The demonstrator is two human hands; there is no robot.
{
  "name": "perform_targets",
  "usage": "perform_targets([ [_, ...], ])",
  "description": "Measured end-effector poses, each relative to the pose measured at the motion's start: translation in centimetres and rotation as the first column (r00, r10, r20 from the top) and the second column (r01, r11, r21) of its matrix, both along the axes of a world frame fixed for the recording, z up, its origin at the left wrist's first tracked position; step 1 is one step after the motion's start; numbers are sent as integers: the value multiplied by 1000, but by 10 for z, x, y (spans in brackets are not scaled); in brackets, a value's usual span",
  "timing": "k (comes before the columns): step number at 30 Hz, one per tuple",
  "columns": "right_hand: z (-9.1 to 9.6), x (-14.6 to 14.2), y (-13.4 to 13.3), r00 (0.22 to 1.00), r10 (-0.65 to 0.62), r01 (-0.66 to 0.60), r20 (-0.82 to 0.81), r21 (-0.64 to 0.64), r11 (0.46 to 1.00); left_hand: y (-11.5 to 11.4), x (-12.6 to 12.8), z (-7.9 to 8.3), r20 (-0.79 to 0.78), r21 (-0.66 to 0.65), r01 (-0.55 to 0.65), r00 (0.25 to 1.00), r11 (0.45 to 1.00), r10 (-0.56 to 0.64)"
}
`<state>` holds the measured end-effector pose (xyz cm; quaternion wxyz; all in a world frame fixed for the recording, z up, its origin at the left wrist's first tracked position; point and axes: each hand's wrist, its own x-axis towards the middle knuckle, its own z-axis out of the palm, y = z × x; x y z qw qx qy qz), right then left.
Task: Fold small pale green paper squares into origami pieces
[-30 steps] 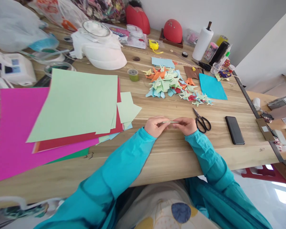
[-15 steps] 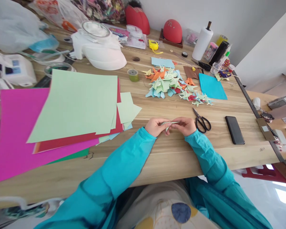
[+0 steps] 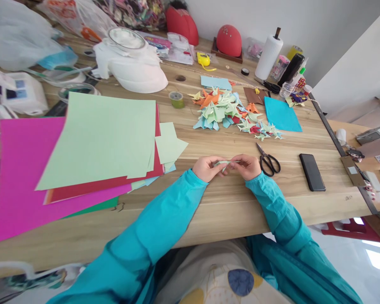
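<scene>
A small piece of folded pale green paper (image 3: 222, 163) is pinched between my two hands, just above the wooden table. My left hand (image 3: 207, 168) grips its left side with thumb and fingers. On the other side, my right hand (image 3: 245, 167) has its fingertips closed on the paper's right end. Black-handled scissors (image 3: 269, 163) lie just right of my right hand. Beyond both hands sits a pile of folded paper pieces (image 3: 221, 110) in green, orange, blue and red. Pale green paper scraps (image 3: 170, 143) lie to the left of my left hand.
Large coloured sheets, a green one (image 3: 104, 135) on top, cover the table's left. A black phone (image 3: 312, 172) lies at the right. Farther back are a turquoise square (image 3: 282, 114), a spool (image 3: 176, 100), a yellow tape measure (image 3: 203, 59) and a red pincushion (image 3: 229, 41).
My fingers have shifted slightly around the folded paper, and its angle has changed a little. Everything else stays where it was.
</scene>
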<state>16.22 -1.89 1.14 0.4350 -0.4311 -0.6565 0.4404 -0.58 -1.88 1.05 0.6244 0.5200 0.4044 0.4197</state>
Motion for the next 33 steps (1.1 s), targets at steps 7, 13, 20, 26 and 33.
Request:
perform_targets([
  [7,11,-1,-1,955,-33,-44,293,253,966,-5,0,0,-153,318,-45,983,947,98],
  [13,13,-1,-2,920,-55,-95,388,357,929,-2,-6,2,-305,576,77,944,814,126],
  [20,12,-1,-2,934,-51,-69,354,320,945,-4,-3,-1,-282,524,-7,942,852,180],
  [26,11,1,-1,964,-67,-17,258,311,950,-5,-2,3,-238,502,-80,945,861,226],
  [33,14,2,-1,948,-17,-111,318,380,918,0,-6,-2,-256,582,-35,941,813,224],
])
